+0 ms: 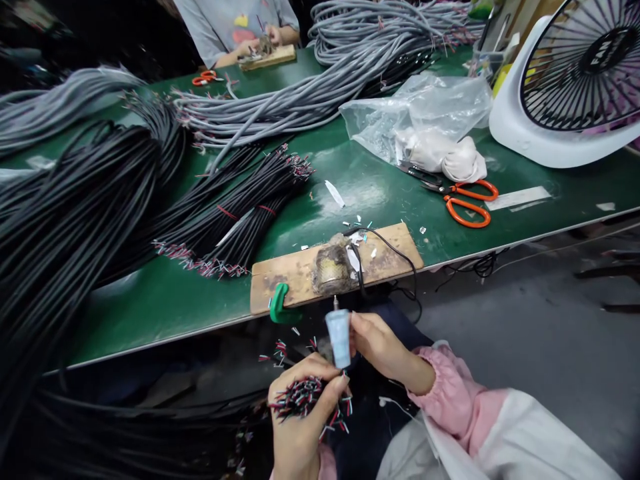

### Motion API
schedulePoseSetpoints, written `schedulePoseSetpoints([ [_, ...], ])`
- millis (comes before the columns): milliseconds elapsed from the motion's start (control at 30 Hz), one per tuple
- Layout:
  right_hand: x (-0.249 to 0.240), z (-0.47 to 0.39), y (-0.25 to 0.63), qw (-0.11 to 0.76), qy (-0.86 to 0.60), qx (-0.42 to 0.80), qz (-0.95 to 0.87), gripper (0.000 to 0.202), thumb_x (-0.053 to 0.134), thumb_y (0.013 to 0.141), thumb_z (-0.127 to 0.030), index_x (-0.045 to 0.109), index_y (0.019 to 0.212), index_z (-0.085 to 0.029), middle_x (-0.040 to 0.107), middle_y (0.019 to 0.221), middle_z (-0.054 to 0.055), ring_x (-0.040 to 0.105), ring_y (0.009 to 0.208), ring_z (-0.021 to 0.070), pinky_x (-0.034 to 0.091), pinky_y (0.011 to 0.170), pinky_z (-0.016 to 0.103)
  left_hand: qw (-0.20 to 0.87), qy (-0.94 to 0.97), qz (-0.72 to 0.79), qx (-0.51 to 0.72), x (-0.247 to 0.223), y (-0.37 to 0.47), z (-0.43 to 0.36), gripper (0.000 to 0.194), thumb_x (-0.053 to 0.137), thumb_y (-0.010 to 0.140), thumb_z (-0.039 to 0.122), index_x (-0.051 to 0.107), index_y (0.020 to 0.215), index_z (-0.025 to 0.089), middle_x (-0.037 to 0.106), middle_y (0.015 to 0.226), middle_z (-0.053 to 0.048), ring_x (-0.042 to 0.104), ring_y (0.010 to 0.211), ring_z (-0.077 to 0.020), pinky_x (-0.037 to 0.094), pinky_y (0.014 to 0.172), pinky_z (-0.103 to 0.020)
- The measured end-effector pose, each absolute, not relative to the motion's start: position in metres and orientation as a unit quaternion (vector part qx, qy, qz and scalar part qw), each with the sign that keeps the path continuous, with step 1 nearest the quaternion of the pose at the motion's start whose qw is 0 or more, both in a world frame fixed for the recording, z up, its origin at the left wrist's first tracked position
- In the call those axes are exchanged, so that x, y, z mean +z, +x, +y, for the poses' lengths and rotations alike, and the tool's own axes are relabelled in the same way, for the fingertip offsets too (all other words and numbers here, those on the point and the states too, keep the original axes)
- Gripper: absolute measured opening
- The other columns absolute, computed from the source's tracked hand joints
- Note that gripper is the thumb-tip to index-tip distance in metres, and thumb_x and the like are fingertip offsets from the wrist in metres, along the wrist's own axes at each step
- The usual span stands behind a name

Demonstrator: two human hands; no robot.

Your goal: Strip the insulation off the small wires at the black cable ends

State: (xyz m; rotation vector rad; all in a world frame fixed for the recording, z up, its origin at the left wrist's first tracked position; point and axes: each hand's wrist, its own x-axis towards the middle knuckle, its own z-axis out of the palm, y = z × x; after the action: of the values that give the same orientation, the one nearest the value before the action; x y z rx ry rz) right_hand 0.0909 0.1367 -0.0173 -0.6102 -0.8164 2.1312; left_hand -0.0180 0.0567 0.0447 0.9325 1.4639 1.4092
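A bundle of black cables [303,398] with red, white and black wire ends sits in my left hand [296,433], its fingers wrapped round the bundle and its thumb and forefinger pinching near a light-blue tapered piece [339,339]. This piece sits at the tip of a thin metal shaft [336,303] coming from a small grimy motor-like block [333,267]. My right hand [380,343] is closed at the right side of the blue piece; its fingertips are partly hidden behind it, so what they pinch is unclear. The block rests on a wooden board [285,280].
A green clamp [280,303] grips the board at the edge of the green table [165,320]. Around lie black cable bundles [240,207], grey cables [280,107], orange-handled scissors [467,200], a plastic bag [425,100] and a fan [550,87]. Across sits another person [220,33].
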Motion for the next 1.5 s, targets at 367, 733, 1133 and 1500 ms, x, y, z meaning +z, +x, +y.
schedulePoseSetpoints([
  [367, -0.012, 0.117, 0.124, 0.352, -0.239, 0.809, -0.406, 0.045, 0.071, 0.088, -0.058, 0.071, 0.084, -0.013, 0.061, 0.071, 0.001, 0.050, 0.059, 0.0101, 0.043, 0.059, 0.024, 0.442, 0.375, 0.601, 0.550, 0.038, -0.020, 0.039, 0.015, 0.082, 0.077, 0.018, 0.073, 0.066, 0.020, 0.066, 0.057, 0.004, 0.059, 0.051, -0.0123, 0.046, 0.054, -0.021],
  [733, -0.012, 0.104, 0.135, 0.379, -0.251, 0.696, -0.556, 0.043, 0.072, 0.088, -0.055, 0.069, 0.076, -0.014, 0.062, 0.069, 0.002, 0.052, 0.062, 0.0126, 0.043, 0.059, 0.024, 0.456, 0.388, 0.629, 0.496, 0.023, -0.001, 0.018, 0.014, 0.080, 0.079, 0.022, 0.075, 0.067, 0.019, 0.066, 0.059, 0.002, 0.057, 0.052, -0.0126, 0.045, 0.055, -0.023],
  [1133, -0.005, 0.098, 0.149, 0.370, -0.236, 0.697, -0.567, 0.034, 0.068, 0.091, -0.045, 0.067, 0.076, -0.014, 0.059, 0.066, 0.001, 0.050, 0.060, 0.0127, 0.042, 0.058, 0.025, 0.438, 0.451, 0.619, 0.471, 0.018, -0.001, 0.017, 0.019, 0.077, 0.081, 0.024, 0.072, 0.064, 0.017, 0.067, 0.056, -0.001, 0.059, 0.050, -0.0148, 0.047, 0.054, -0.024],
  [1500, -0.003, 0.102, 0.157, 0.308, -0.249, 0.689, -0.607, 0.023, 0.069, 0.086, -0.034, 0.066, 0.075, -0.014, 0.056, 0.063, -0.002, 0.047, 0.056, 0.0098, 0.040, 0.055, 0.022, 0.441, 0.420, 0.633, 0.478, 0.021, 0.003, 0.012, 0.020, 0.079, 0.081, 0.026, 0.072, 0.065, 0.018, 0.065, 0.057, 0.001, 0.056, 0.051, -0.0134, 0.045, 0.053, -0.023],
])
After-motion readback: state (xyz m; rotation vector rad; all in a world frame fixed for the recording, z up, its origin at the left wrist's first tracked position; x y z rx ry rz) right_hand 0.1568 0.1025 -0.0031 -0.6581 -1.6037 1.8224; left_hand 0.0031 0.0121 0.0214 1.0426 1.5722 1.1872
